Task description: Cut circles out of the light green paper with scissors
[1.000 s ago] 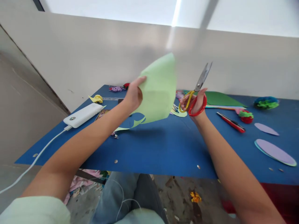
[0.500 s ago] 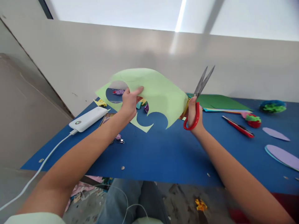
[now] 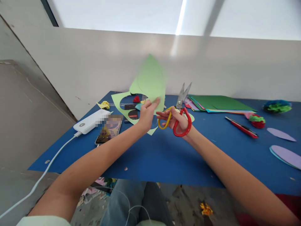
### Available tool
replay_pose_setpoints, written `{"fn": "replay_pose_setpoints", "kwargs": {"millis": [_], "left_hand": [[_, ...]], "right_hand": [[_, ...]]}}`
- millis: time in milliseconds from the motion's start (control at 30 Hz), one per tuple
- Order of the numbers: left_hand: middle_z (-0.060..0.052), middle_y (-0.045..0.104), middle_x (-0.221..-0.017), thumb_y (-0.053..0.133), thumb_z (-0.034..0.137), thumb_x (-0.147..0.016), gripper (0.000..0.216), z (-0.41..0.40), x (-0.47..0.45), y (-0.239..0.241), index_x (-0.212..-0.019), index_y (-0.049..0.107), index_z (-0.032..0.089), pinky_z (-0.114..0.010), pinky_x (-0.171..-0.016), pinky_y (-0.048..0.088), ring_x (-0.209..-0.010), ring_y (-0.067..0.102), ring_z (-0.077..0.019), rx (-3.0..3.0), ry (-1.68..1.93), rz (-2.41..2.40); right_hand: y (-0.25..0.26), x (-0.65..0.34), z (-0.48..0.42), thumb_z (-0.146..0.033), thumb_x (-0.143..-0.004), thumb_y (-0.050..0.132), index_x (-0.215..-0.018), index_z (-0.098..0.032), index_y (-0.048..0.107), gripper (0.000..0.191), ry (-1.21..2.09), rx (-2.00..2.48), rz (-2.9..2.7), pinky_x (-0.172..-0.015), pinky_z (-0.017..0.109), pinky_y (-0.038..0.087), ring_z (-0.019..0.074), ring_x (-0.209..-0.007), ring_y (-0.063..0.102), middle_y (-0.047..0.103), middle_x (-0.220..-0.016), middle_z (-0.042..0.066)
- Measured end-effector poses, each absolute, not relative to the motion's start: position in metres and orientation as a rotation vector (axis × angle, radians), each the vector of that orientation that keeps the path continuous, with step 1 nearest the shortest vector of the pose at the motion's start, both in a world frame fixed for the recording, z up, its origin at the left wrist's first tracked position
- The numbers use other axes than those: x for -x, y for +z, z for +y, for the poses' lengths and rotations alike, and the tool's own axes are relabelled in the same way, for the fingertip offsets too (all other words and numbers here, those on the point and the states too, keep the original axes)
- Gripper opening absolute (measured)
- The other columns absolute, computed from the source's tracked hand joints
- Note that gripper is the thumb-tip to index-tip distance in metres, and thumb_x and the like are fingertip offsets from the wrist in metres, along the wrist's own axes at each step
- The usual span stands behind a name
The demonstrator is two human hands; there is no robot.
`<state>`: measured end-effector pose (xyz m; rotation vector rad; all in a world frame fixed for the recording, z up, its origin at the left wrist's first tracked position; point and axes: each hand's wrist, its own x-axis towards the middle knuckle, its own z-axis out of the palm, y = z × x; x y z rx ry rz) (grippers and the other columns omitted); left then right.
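Note:
My left hand [image 3: 147, 115] pinches a light green sheet of paper [image 3: 151, 77] between thumb and fingers. The sheet stands up above the hand, and its lower part has rounded cut-outs. In my right hand [image 3: 177, 121] is a pair of scissors [image 3: 181, 100] with one red and one yellow handle loop; its blades point up and are slightly apart. The right fingertips are close to the sheet's lower right edge; whether they touch it I cannot tell. A pale green rounded piece [image 3: 192, 117] shows just behind the right hand.
A white power bank [image 3: 90, 121] with a cable and a phone [image 3: 110, 128] lie at left. A stack of coloured paper [image 3: 221, 103], a red cutter knife [image 3: 242, 127], lilac petal shapes [image 3: 288, 156] and crumpled-paper flowers [image 3: 277, 106] are on the right of the blue table [image 3: 164, 166].
The green sheet has swung from lying wide across to standing upright. My right hand has moved left and down with the scissors, nearer my left hand, which has shifted slightly right and down.

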<state>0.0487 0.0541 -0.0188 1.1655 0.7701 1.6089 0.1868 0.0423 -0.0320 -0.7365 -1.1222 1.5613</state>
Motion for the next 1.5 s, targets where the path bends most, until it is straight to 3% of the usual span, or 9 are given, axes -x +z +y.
{"fn": "replay_pose_setpoints", "kwargs": {"millis": [200, 367, 500, 633, 800, 900, 1133, 1333, 1500], "left_hand": [[-0.007, 0.071, -0.098, 0.061, 0.052, -0.080, 0.033, 0.037, -0.068, -0.042, -0.069, 0.066, 0.022, -0.042, -0.102, 0.042, -0.113, 0.059, -0.0277, -1.470, 1.410, 0.839], [-0.008, 0.066, -0.121, 0.062, 0.048, -0.080, 0.032, 0.019, -0.069, -0.040, -0.103, 0.070, 0.028, -0.044, -0.109, 0.036, -0.124, 0.053, -0.0282, -1.625, 1.287, 1.027], [-0.015, 0.071, -0.100, 0.059, 0.050, -0.079, 0.030, -0.010, -0.072, -0.047, -0.075, 0.072, 0.023, -0.045, -0.083, 0.048, -0.101, 0.064, -0.0349, -2.150, 0.884, 1.023], [-0.015, 0.061, -0.058, 0.034, 0.057, -0.091, 0.058, -0.035, -0.070, -0.043, -0.052, 0.060, 0.022, -0.039, -0.050, 0.034, -0.055, 0.058, -0.0264, -2.611, 0.746, 1.138], [-0.012, 0.058, -0.070, 0.046, 0.052, -0.089, 0.039, -0.009, -0.048, -0.016, -0.067, 0.057, 0.022, -0.040, -0.075, 0.038, -0.080, 0.058, -0.0274, -2.526, 1.402, 1.265], [-0.016, 0.060, -0.107, 0.062, 0.060, -0.077, 0.045, 0.020, -0.034, -0.011, -0.096, 0.059, 0.019, -0.046, -0.101, 0.029, -0.115, 0.048, -0.0355, -2.109, 1.644, 1.390], [-0.013, 0.066, -0.113, 0.033, 0.075, -0.083, 0.068, 0.038, -0.036, -0.023, -0.103, 0.063, 0.017, -0.040, -0.090, 0.048, -0.111, 0.059, -0.0287, -1.524, 1.167, 0.769], [-0.012, 0.066, -0.122, 0.070, 0.045, -0.076, 0.044, 0.027, -0.040, -0.018, -0.108, 0.066, 0.015, -0.041, -0.096, 0.049, -0.116, 0.059, -0.0301, -1.285, 1.385, 0.766], [-0.011, 0.072, -0.111, 0.068, 0.035, -0.077, 0.028, 0.052, -0.028, -0.024, -0.097, 0.069, 0.015, -0.038, -0.091, 0.051, -0.106, 0.065, -0.0279, -1.462, 1.548, 1.014]], "right_hand": [[-0.034, -0.190, 0.046, -0.033, -0.069, 0.073, -0.083, -0.022, 0.065, 0.020, 1.594, 0.666, -0.956, -0.065, 0.032, 0.058, 0.0220, -0.085, 0.070, 0.073, -0.083, 0.003], [-0.032, -0.212, 0.064, -0.015, -0.065, 0.070, -0.068, -0.021, 0.054, 0.017, 1.423, 0.742, -0.831, -0.061, 0.032, 0.058, 0.0200, -0.076, 0.070, 0.071, -0.076, 0.001], [-0.025, -0.233, 0.076, -0.008, -0.068, 0.069, -0.065, -0.021, 0.046, 0.027, 1.262, 0.730, -0.731, -0.061, 0.026, 0.057, 0.0136, -0.069, 0.068, 0.066, -0.069, -0.005], [-0.020, -0.250, 0.085, -0.006, -0.073, 0.064, -0.064, -0.021, 0.043, 0.028, 1.202, 0.736, -0.627, -0.060, 0.025, 0.058, 0.0112, -0.060, 0.065, 0.060, -0.060, -0.007], [-0.019, -0.258, 0.090, -0.005, -0.077, 0.061, -0.064, -0.021, 0.045, 0.026, 1.214, 0.738, -0.594, -0.060, 0.027, 0.059, 0.0107, -0.058, 0.064, 0.061, -0.061, -0.005], [-0.017, -0.259, 0.089, -0.005, -0.078, 0.059, -0.065, -0.021, 0.047, 0.024, 1.217, 0.729, -0.611, -0.060, 0.026, 0.059, 0.0090, -0.056, 0.062, 0.060, -0.062, -0.005], [-0.017, -0.248, 0.079, -0.006, -0.066, 0.072, -0.067, -0.022, 0.049, 0.028, 1.160, 0.680, -0.772, -0.063, 0.023, 0.056, 0.0102, -0.065, 0.064, 0.060, -0.067, -0.005], [-0.023, -0.233, 0.067, -0.026, -0.052, 0.088, -0.072, -0.021, 0.053, 0.041, 1.009, 0.724, -1.036, -0.046, 0.021, 0.044, 0.0083, -0.052, 0.053, 0.054, -0.063, -0.006], [-0.029, -0.225, 0.066, -0.049, -0.059, 0.082, -0.070, -0.020, 0.055, 0.041, 0.941, 0.792, -1.229, -0.047, 0.025, 0.045, 0.0093, -0.047, 0.052, 0.051, -0.058, -0.005]]}}
